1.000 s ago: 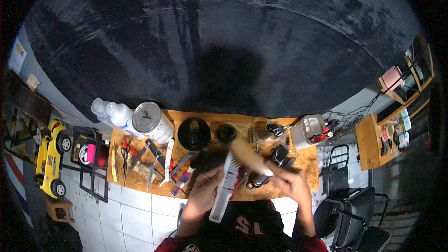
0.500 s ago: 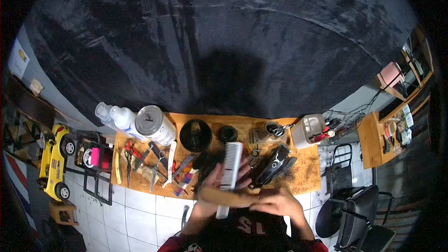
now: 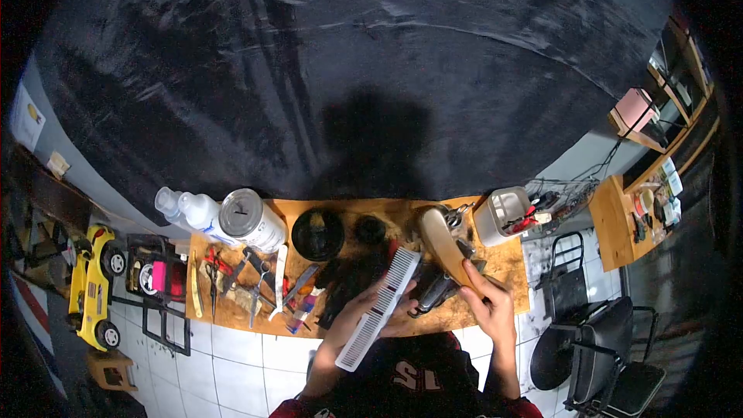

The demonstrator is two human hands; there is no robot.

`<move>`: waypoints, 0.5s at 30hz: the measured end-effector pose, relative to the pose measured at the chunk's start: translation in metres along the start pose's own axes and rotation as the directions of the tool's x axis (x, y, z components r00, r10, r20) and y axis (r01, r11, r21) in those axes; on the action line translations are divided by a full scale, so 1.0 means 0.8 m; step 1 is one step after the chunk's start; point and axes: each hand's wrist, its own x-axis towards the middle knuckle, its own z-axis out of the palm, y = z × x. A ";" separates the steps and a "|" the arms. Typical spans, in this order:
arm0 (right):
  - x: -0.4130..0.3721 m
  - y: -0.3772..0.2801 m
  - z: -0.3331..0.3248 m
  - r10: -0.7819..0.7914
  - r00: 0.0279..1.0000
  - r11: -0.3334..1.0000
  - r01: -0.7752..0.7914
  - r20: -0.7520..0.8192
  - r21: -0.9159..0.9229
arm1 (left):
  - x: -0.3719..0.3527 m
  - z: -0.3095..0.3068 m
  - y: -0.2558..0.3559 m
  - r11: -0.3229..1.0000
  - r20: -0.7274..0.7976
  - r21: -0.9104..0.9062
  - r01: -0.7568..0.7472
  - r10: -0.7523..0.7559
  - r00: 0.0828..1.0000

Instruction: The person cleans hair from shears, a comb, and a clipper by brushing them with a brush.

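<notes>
My left hand [image 3: 357,319] holds a white comb [image 3: 379,310] that slants up to the right across the palm. In my right hand [image 3: 492,308] is the lower end of a tan, curved handle-like object [image 3: 443,241], possibly a brush, raised over the wooden table [image 3: 515,279]. Just beneath it lies a black hair clipper [image 3: 435,294], partly covered. Beyond the comb stand a black bowl [image 3: 318,235] and a small dark round container [image 3: 370,229]. Scissors [image 3: 463,214] show beside the tan object's upper end.
On the table's left are a large white can [image 3: 251,220], spray bottles [image 3: 200,210], a razor [image 3: 280,279], scissors and several other tools. A white bin [image 3: 501,217] stands at the right. Black chairs [image 3: 600,340] and a yellow toy car [image 3: 94,286] flank the table.
My right hand has moved right and up with the tan object, which now points up instead of crossing the comb. The comb has tilted to the right. The view has shifted slightly.
</notes>
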 end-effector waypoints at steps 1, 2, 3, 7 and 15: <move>-0.002 -0.001 -0.001 -0.021 1.000 1.000 0.021 -0.009 0.013 | 0.002 0.000 -0.001 1.000 -0.021 -0.004 -0.029 0.029 0.999; -0.005 -0.004 -0.001 -0.041 0.999 0.999 0.041 -0.018 0.026 | 0.000 0.001 -0.002 1.000 -0.035 -0.002 -0.026 0.026 0.999; -0.008 -0.006 -0.001 -0.060 0.998 0.997 0.061 -0.027 0.040 | -0.003 0.004 -0.002 1.000 -0.051 0.000 -0.023 0.023 0.998; -0.020 -0.009 0.002 -0.049 0.995 0.996 0.055 -0.086 0.069 | -0.009 0.008 0.000 0.969 -0.139 0.242 0.054 -0.020 0.990; -0.061 -0.022 0.032 0.329 0.941 0.904 -0.339 0.081 0.263 | 0.016 0.037 -0.012 0.941 -0.151 0.209 -0.266 0.300 0.942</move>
